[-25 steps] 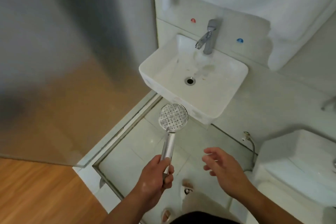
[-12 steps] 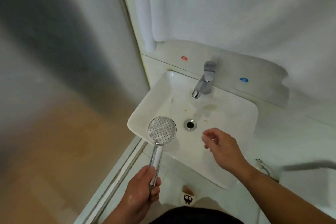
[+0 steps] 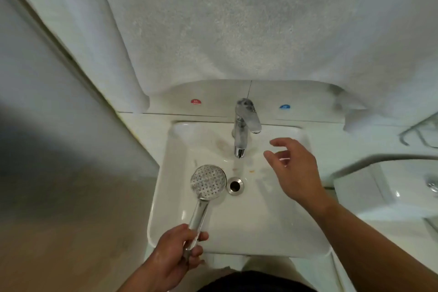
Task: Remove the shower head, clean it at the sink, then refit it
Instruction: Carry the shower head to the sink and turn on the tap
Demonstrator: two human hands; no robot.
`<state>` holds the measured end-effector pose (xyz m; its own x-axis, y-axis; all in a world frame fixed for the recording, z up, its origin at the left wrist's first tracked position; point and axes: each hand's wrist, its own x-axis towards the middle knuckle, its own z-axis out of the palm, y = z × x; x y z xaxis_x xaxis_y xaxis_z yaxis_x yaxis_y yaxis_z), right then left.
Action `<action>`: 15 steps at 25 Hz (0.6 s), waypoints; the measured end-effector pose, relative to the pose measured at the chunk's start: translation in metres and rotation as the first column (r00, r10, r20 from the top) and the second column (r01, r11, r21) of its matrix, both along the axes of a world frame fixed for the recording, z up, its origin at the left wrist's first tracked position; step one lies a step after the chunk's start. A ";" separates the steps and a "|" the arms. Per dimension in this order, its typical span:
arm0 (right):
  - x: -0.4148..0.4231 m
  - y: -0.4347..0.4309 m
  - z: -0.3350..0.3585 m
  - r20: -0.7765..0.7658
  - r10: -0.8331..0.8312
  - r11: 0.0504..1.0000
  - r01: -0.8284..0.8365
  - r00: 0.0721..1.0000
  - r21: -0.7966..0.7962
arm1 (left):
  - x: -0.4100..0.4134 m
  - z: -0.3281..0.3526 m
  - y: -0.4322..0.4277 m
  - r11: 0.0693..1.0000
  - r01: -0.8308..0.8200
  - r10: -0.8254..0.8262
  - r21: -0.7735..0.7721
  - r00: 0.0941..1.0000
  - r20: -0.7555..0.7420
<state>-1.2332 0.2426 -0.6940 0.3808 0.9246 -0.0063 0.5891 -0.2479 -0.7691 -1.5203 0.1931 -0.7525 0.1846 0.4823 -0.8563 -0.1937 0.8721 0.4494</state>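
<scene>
Over the sink [image 3: 260, 225], left hand [image 3: 174, 252] wraps its grip round the shower head [image 3: 208, 181] handle, face up for rinsing; right hand [image 3: 296, 173], grip slack and empty, hovers by the tap [image 3: 241, 130].

Left hand [image 3: 174, 252] gripping low, right hand [image 3: 295, 170] outstretched, fingers loose

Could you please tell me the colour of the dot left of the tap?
The dot is red; head view.
</scene>
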 end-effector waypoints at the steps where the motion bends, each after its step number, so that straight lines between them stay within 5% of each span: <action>1: -0.003 0.007 0.005 0.031 -0.012 0.999 0.011 0.999 0.041 | -0.007 -0.005 0.012 0.998 0.069 -0.069 -0.005 0.998 -0.010; 5: -0.014 0.033 0.018 0.181 0.097 0.992 -0.110 0.979 0.066 | -0.020 -0.017 0.042 0.956 0.295 -0.295 -0.012 0.955 -0.039; 15: -0.014 0.058 -0.001 0.406 0.142 0.971 -0.207 0.903 0.119 | -0.006 -0.008 0.060 0.919 0.391 -0.387 0.055 0.920 -0.063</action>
